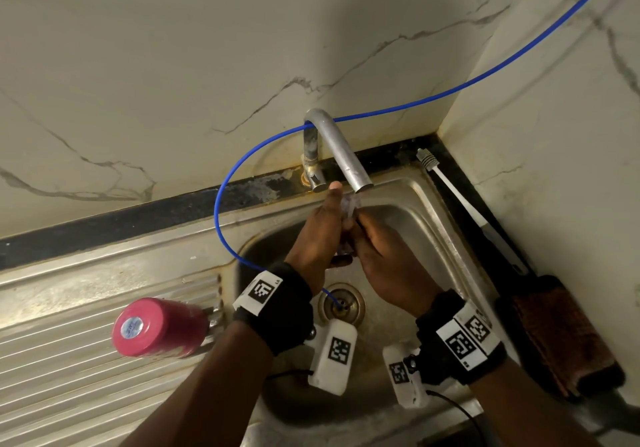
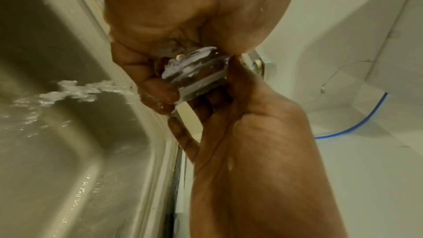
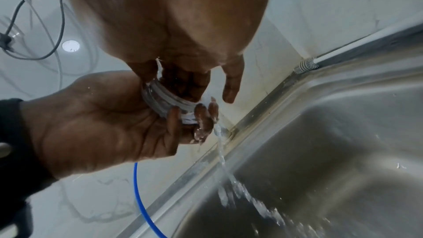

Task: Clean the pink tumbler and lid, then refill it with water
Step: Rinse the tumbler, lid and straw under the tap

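Lid [image 1: 349, 208], clear and soapy, under tap [image 1: 341, 154]; left hand [image 1: 320, 235] and right hand [image 1: 384, 259] fingers curled round it. Tumbler [image 1: 157, 327] upside down on drainboard, 8 o'clock of sink [image 1: 433, 225].

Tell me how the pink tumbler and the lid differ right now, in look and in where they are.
The pink tumbler is opaque pink; the lid is clear, with screw threads. The tumbler lies on its side on the ribbed drainboard, untouched; the lid is held over the sink basin under the faucet, between the left hand and right hand. Water runs off the lid; the tumbler is away from the stream.
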Action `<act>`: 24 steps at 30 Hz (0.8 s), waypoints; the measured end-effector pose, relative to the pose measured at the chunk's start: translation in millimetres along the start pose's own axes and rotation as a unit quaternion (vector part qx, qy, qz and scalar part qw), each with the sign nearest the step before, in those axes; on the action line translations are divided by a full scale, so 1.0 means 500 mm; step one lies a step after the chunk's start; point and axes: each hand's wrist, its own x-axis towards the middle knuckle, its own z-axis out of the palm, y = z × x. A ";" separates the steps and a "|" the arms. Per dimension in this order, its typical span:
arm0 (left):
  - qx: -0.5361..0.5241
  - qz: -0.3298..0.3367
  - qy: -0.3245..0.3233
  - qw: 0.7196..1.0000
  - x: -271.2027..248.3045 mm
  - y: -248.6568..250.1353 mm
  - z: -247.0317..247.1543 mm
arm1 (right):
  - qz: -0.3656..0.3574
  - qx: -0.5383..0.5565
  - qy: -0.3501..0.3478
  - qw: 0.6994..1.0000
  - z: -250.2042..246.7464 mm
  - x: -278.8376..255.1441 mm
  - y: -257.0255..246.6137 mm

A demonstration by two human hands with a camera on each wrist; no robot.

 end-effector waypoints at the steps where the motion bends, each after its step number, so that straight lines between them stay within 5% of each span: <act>1: 0.006 0.009 0.003 1.000 -0.004 -0.002 0.001 | -0.001 -0.008 0.010 1.000 0.001 0.001 -0.003; 9: 0.052 0.108 -0.022 0.993 -0.007 -0.044 0.021 | 0.093 0.025 0.088 0.991 -0.021 0.030 -0.020; 17: -0.025 0.090 0.028 0.995 -0.005 -0.025 0.009 | 0.060 0.051 0.007 0.997 -0.014 0.021 -0.021; 24: -0.009 0.082 0.019 0.996 -0.017 -0.014 0.017 | 0.036 -0.022 0.145 0.989 -0.019 0.025 -0.024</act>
